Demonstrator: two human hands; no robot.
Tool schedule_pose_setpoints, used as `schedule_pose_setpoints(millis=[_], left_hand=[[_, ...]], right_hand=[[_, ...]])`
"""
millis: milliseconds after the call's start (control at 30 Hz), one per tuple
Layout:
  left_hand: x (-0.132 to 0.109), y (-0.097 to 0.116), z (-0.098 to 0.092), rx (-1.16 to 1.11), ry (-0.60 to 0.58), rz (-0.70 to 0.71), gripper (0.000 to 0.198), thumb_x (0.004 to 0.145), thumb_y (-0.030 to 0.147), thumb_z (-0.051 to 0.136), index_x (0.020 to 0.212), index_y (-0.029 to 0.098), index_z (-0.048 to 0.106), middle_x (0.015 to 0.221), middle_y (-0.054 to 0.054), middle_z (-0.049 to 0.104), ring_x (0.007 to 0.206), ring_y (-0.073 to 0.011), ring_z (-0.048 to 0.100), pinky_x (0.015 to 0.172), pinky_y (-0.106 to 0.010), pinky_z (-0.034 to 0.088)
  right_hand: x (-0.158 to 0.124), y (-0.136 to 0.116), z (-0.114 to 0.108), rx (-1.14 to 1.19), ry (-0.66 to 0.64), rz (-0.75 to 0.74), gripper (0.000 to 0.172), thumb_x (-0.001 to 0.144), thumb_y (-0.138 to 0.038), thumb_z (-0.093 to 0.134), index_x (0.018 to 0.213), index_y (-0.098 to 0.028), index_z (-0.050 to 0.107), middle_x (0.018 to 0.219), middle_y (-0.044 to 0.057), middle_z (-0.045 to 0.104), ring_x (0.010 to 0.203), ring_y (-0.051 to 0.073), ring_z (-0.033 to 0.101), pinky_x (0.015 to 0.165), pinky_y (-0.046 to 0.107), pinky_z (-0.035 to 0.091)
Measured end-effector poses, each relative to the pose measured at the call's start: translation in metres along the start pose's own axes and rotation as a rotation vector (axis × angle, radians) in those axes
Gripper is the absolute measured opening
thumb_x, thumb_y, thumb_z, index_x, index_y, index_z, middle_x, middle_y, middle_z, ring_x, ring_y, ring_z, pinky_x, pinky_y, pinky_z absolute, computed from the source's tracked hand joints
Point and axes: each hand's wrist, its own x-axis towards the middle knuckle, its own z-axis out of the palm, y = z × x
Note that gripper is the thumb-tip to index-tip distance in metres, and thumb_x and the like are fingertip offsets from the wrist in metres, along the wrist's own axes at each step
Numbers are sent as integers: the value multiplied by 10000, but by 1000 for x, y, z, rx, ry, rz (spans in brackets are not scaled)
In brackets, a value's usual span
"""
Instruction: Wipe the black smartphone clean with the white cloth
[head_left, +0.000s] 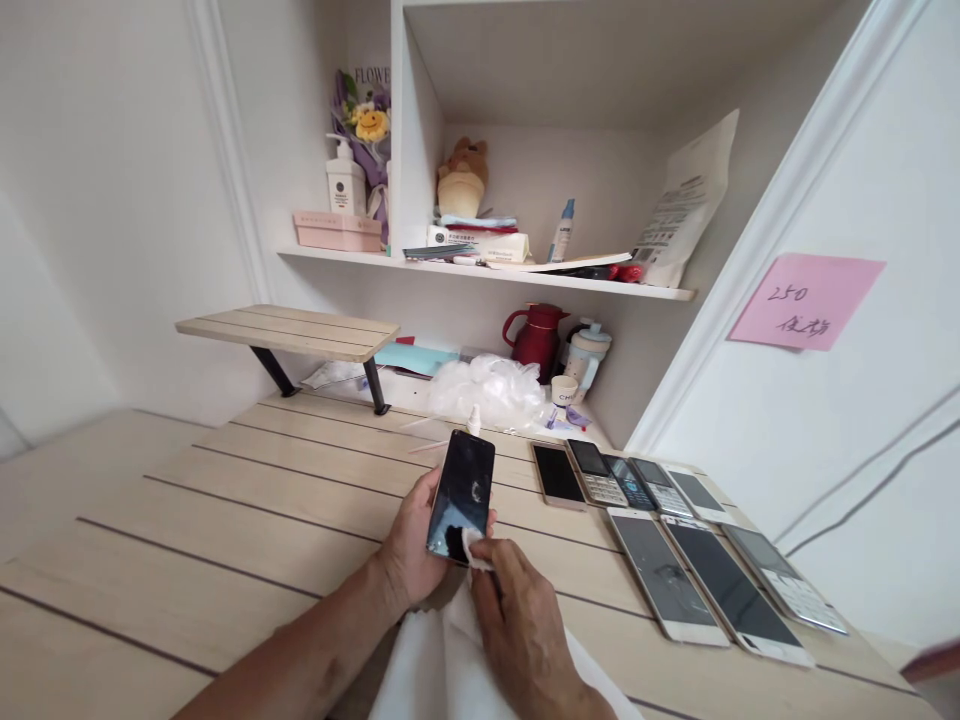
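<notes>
I hold the dark phone point(450, 500) above the tabletop point(285, 540), between its near edge and its far edge, glass facing up and toward me. My left hand point(416, 530) cups it from below, thumb along one long side, fingertips curled round the other. My right hand point(517, 600) is bunched, pinching a white wipe point(472, 550) against the screen's lower end; whether all its fingers share that pinch I cannot tell.

I judge the phone light enough for one palm, stiff, and slick across the glass, with a screen that a drop could crack. The long sides are the place to grip, low down, leaving the face free; pale marks show on it. The wipe looks soft and limp, so it wants bunching at the fingertips. More phones point(654, 575) lie in rows toward the tabletop's right edge.
</notes>
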Motion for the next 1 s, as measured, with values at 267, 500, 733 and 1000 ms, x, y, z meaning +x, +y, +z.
schedule_pose_setpoints(millis=[267, 500, 733, 1000], left_hand=[[-10, -13, 10, 25, -35, -145, 323, 864, 415, 566, 726, 140, 664, 700, -95, 732, 723, -236, 720, 715, -304, 546], [-6, -9, 3, -4, 47, -145, 332, 855, 389, 517, 772, 114, 686, 675, -113, 724, 664, -253, 716, 640, -331, 555], [3, -4, -4, -27, 50, -55, 250, 841, 294, 531, 794, 118, 702, 704, -97, 739, 684, -237, 720, 672, -317, 566], [0, -8, -2, -38, 46, -92, 257, 850, 316, 547, 841, 113, 706, 708, -96, 742, 693, -236, 721, 687, -316, 562]], right_hand=[[-4, -9, -1, -75, -40, -179, 292, 921, -107, 401, 1074, -231, 617, 841, 42, 627, 690, 176, 647, 629, 268, 508], [-2, -24, -3, -140, -160, -157, 354, 902, -167, 495, 1234, -252, 581, 974, 76, 617, 790, 207, 653, 663, 304, 536], [4, 0, -5, -300, -110, -62, 418, 924, -100, 429, 1281, -256, 582, 914, 76, 639, 737, 202, 668, 645, 293, 540], [-6, -5, 5, -204, -134, -179, 422, 925, -96, 388, 1288, -204, 574, 966, 95, 663, 690, 174, 675, 622, 256, 546]])
